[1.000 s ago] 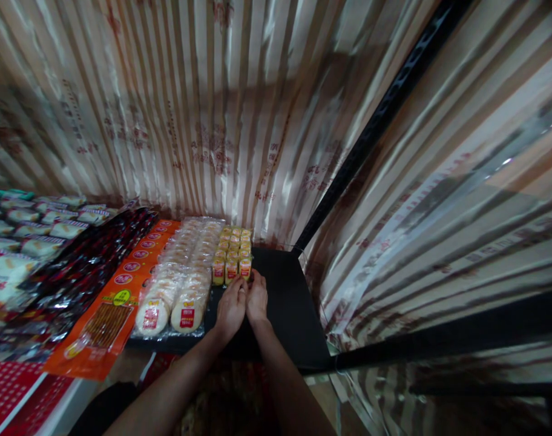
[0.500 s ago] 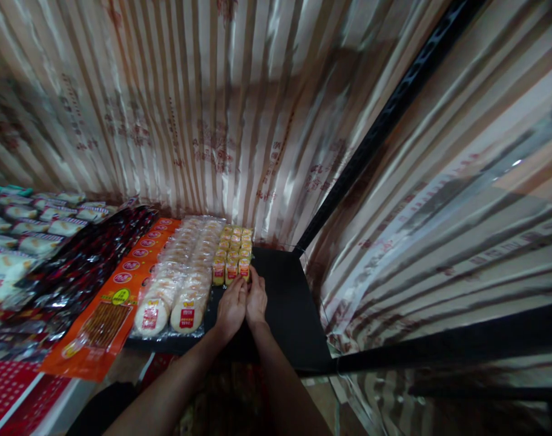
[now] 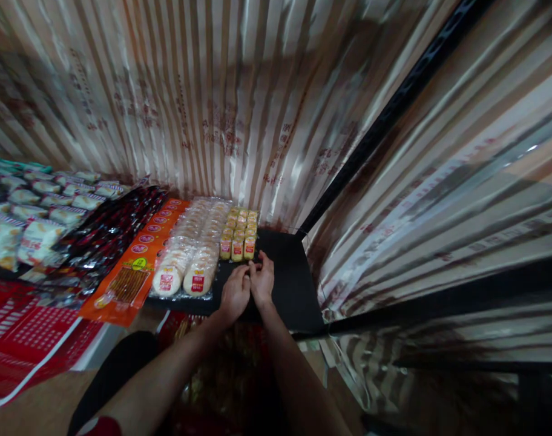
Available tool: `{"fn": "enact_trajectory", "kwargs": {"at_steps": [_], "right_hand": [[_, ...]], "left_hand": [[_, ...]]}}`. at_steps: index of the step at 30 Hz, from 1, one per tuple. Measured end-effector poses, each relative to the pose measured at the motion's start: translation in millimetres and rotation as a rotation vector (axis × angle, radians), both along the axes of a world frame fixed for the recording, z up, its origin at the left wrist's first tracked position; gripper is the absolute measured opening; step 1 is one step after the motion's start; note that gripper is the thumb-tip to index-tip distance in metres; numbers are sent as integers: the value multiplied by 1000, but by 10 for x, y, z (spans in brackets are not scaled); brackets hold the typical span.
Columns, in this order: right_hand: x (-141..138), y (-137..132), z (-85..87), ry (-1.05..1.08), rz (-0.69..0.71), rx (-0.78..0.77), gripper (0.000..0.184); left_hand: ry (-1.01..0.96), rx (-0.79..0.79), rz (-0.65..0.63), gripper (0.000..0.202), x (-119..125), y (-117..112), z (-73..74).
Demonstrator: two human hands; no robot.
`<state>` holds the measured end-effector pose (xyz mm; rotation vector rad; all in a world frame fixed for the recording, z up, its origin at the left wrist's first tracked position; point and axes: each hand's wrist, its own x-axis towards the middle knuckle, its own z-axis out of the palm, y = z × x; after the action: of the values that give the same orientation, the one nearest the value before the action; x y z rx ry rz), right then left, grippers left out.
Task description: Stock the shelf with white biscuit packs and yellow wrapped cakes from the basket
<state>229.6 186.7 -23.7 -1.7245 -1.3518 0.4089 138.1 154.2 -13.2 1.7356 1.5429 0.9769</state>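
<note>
My left hand (image 3: 235,292) and my right hand (image 3: 262,280) are side by side above a black shelf (image 3: 294,272), their fingertips close together. Both have loosely bent fingers, and nothing shows in either. Just beyond them stands a block of small yellow-wrapped snack packs (image 3: 238,233) in tidy rows, apart from my fingers. Left of that block lie two rows of round white rice crackers (image 3: 198,266) in clear wrappers with red labels.
An orange snack packet (image 3: 137,272), dark shiny packets (image 3: 117,233) and white snack bags (image 3: 40,236) continue along the shelf leftward. A black upright post (image 3: 371,145) stands at the back right corner. Striped printed sheeting (image 3: 203,109) hangs behind. A red basket (image 3: 35,321) is at lower left.
My hands have drawn back from the front of the yellow packs, and my fingertips have parted a little. The view has shifted, so the shelf sits higher and farther right.
</note>
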Motion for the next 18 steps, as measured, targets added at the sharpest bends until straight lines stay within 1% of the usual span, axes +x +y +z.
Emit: {"fn": "enact_trajectory", "kwargs": {"at_steps": [2, 5, 7, 9, 11, 13, 16, 18], "right_hand": [[-10, -172, 28, 30, -10, 38, 40], [-33, -532, 16, 121, 12, 83, 36], [-61, -827, -36, 196, 41, 75, 35], [-100, -1136, -125, 231, 62, 35, 35], [-147, -1423, -247, 180, 91, -35, 33], [-199, -1663, -393, 98, 151, -142, 30], [-290, -1916, -620, -16, 257, -353, 28], [-356, -2018, -745, -98, 333, -464, 30]], "left_hand": [[0, 5, 9, 35, -68, -177, -43], [-4, 4, -25, 32, -204, -536, -122], [-4, -5, -77, 31, -301, -815, -181], [1, -36, -123, 30, -390, -1088, -266], [25, -96, -154, 29, -467, -1322, -393], [95, -202, -164, 28, -531, -1492, -554], [277, -434, -101, 32, -614, -1618, -791], [355, -523, -71, 32, -670, -1632, -900]]}}
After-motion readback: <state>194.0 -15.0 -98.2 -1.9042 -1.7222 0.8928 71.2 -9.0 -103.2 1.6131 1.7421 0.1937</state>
